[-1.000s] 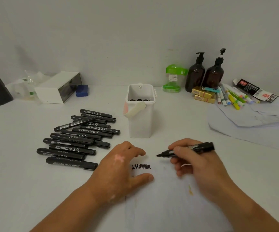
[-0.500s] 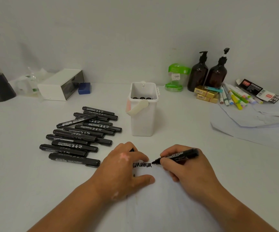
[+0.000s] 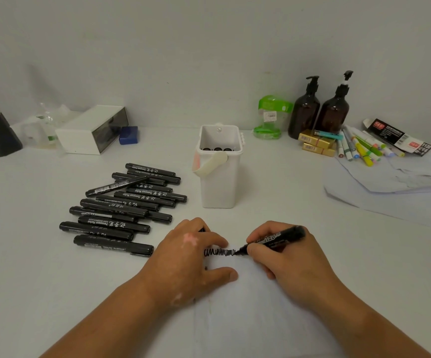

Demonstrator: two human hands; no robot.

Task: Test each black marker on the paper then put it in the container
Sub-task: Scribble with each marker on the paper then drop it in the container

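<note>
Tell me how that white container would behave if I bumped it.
The white container is tall and narrow, so a knock near its rim could tip it. It looks like thin plastic with few markers inside, so probably light and may slide.

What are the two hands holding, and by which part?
The right hand pinches a black marker low on its barrel, just behind the tip. The left hand rests on the paper; a black bit shows by its knuckles, perhaps a cap.
</note>
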